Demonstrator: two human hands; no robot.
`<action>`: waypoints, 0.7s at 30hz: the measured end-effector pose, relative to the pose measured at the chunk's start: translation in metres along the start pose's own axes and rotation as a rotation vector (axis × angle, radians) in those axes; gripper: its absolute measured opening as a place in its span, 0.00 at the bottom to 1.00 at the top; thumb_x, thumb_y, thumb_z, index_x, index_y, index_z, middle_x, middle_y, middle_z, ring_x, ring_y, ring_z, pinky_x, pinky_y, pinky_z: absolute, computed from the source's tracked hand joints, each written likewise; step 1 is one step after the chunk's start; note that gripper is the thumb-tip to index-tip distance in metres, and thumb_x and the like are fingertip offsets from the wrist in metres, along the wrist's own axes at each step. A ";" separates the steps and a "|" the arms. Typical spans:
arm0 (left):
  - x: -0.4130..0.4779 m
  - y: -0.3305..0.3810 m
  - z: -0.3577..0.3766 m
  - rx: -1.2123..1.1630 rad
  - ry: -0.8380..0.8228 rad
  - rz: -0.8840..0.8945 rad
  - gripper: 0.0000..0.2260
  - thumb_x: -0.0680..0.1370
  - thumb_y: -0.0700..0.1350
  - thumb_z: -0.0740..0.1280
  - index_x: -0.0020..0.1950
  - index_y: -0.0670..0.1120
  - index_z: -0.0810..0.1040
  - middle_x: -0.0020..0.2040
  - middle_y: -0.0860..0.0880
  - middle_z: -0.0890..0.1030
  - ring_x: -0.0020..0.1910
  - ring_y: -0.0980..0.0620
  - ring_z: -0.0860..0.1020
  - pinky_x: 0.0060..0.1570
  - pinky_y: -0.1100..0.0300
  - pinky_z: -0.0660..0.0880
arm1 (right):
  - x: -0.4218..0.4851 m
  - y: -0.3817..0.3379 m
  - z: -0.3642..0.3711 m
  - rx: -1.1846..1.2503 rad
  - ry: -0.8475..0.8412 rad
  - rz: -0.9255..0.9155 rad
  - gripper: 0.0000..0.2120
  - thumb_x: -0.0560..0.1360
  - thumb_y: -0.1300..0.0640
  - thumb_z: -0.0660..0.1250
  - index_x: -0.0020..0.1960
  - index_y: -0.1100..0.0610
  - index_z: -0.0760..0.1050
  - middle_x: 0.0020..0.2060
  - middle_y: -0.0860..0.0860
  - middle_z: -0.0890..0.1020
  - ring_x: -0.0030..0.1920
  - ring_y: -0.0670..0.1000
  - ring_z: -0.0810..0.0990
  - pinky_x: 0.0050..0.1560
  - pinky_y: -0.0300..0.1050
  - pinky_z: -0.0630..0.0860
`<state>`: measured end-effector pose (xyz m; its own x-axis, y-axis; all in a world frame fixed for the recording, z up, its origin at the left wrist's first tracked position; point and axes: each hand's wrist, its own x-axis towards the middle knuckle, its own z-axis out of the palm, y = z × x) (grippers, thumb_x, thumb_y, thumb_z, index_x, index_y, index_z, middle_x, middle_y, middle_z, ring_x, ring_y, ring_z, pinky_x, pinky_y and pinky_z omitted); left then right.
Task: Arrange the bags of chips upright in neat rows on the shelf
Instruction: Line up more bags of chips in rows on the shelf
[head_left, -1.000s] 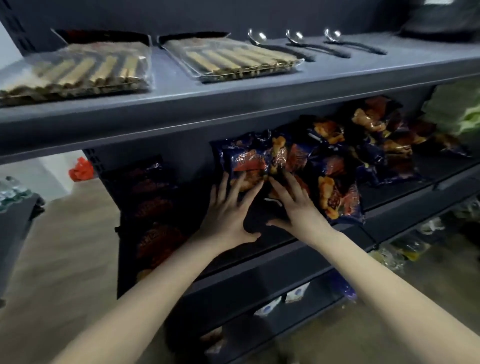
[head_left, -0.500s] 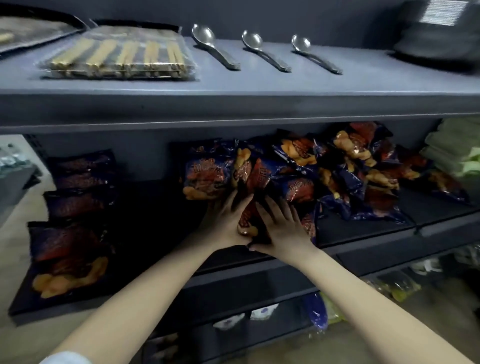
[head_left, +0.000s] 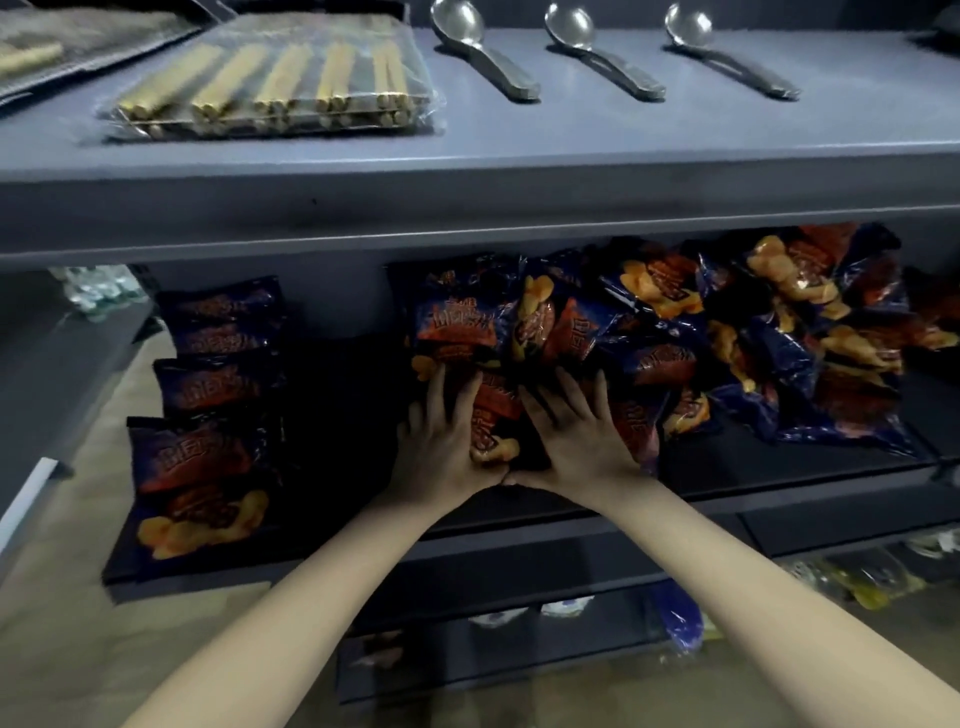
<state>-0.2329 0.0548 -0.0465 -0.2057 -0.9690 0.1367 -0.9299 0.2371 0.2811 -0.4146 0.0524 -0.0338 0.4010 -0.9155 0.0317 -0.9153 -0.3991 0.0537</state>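
Note:
Dark blue and orange chip bags fill the middle shelf. A row of them lies one behind another at the left end. A loose heap covers the centre and right. My left hand and my right hand lie side by side at the heap's front. Their fingers are straight and spread, pressing on one bag between them. The thumbs meet under its lower edge.
The grey upper shelf overhangs the bags and carries a clear pack of wafer rolls and three metal spoons. A dark gap of bare shelf separates the left row from the heap. Lower shelves hold other packets.
My hands have drawn closer together around the front bag, so the thumbs now touch. The view has shifted left and closer, bringing the left row of bags into sight.

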 end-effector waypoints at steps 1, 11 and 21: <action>-0.002 -0.005 -0.002 -0.001 -0.002 -0.026 0.53 0.62 0.68 0.70 0.76 0.55 0.43 0.76 0.44 0.44 0.69 0.38 0.58 0.63 0.41 0.64 | 0.005 -0.005 0.000 -0.022 0.005 -0.019 0.51 0.64 0.25 0.50 0.72 0.62 0.64 0.67 0.59 0.72 0.70 0.64 0.65 0.68 0.68 0.45; -0.034 -0.050 -0.014 -0.030 0.021 -0.270 0.51 0.66 0.69 0.67 0.75 0.56 0.36 0.76 0.43 0.45 0.70 0.38 0.55 0.66 0.43 0.59 | 0.046 -0.058 -0.004 0.030 0.075 -0.233 0.53 0.65 0.29 0.65 0.76 0.59 0.49 0.74 0.58 0.59 0.74 0.58 0.57 0.71 0.56 0.35; -0.041 -0.063 -0.016 -0.064 0.046 -0.318 0.49 0.68 0.66 0.67 0.75 0.56 0.35 0.76 0.44 0.43 0.71 0.39 0.54 0.66 0.42 0.60 | 0.057 -0.073 0.001 0.269 0.000 -0.257 0.52 0.67 0.36 0.70 0.76 0.49 0.39 0.76 0.51 0.37 0.76 0.56 0.48 0.73 0.52 0.58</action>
<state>-0.1611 0.0809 -0.0550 0.1069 -0.9915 0.0747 -0.9240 -0.0713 0.3758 -0.3250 0.0291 -0.0366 0.6193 -0.7835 0.0512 -0.7613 -0.6152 -0.2047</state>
